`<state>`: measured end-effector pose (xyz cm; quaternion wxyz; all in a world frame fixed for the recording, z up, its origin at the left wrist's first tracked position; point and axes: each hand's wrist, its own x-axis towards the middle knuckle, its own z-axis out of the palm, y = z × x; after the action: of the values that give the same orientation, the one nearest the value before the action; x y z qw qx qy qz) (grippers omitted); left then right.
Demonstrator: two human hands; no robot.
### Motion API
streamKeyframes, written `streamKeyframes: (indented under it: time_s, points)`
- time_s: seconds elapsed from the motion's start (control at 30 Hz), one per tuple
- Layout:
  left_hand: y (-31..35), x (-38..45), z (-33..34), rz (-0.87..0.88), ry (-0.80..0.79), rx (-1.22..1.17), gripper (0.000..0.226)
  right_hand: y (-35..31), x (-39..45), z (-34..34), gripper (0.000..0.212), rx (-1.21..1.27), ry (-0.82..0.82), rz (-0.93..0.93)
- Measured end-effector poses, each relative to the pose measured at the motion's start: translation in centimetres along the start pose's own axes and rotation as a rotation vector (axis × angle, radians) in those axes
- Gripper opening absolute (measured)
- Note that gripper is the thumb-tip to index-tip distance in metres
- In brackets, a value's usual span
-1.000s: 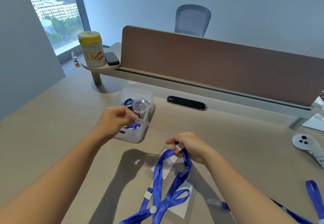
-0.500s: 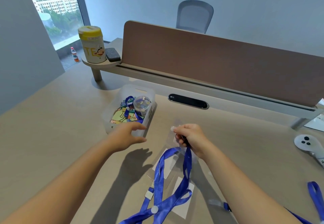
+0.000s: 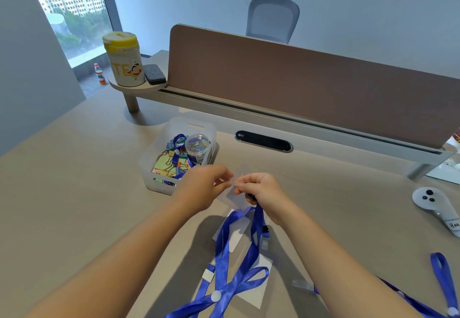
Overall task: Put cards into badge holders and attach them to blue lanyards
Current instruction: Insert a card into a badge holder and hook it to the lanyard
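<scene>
The fingers (image 3: 225, 177) of the left hand (image 3: 201, 188) and those of the right hand (image 3: 261, 189) meet at the centre of the frame, both pinching narrowly on the top edge of a clear plastic badge holder (image 3: 235, 194) held just above the beige desk (image 3: 74, 193). A blue ribbon lanyard (image 3: 257, 220) hangs from under the right hand and trails down over white cards (image 3: 258, 290) lying at the lower centre. A translucent plastic bin (image 3: 161, 153) of coloured clips sits just left of the hands.
</scene>
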<state>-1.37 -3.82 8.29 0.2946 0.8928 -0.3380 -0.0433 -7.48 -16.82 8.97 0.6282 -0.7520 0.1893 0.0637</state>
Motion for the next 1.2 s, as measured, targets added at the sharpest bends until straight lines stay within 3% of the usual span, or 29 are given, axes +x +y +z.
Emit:
streamKeyframes:
  time_s: [0.13, 0.27, 0.4, 0.67, 0.8, 0.9, 1.03, 1.2]
  points:
    - [-0.2, 0.2, -0.5, 0.392, 0.202, 0.352, 0.024, -0.1, 0.0, 0.0, 0.020, 0.003, -0.014, -0.004]
    - [-0.2, 0.6, -0.7, 0.567, 0.165, 0.471, 0.021, -0.4, 0.0, 0.1, 0.025, -0.019, -0.031, -0.020]
    - [-0.4, 0.7, -0.6, 0.566, 0.093, 0.532, 0.020, -0.5, 0.0, 0.4, 0.028, -0.122, 0.002, -0.065]
    - [-0.5, 0.7, 0.3, 0.478, 0.214, 0.542, 0.019, -0.6, 0.2, 1.2, 0.019, -0.190, 0.126, -0.150]
    - [0.0, 0.6, 0.9, 0.341, 0.315, 0.346, 0.007, -0.8, 0.2, 1.2, 0.029, -0.140, 0.159, -0.142]
    - [0.5, 0.6, 0.8, 0.204, 0.341, 0.096, 0.012, -0.9, 0.1, 1.5, 0.031, -0.075, 0.167, -0.155]
    - [1.0, 1.1, 0.0, -0.123, 0.212, -0.351, 0.016, -1.1, 0.1, 1.6, 0.028, 0.040, 0.196, -0.156]
    - [1.2, 1.3, -0.7, -0.297, 0.090, -0.916, 0.014, -1.7, 0.4, 0.5, 0.023, 0.155, 0.107, -0.031]
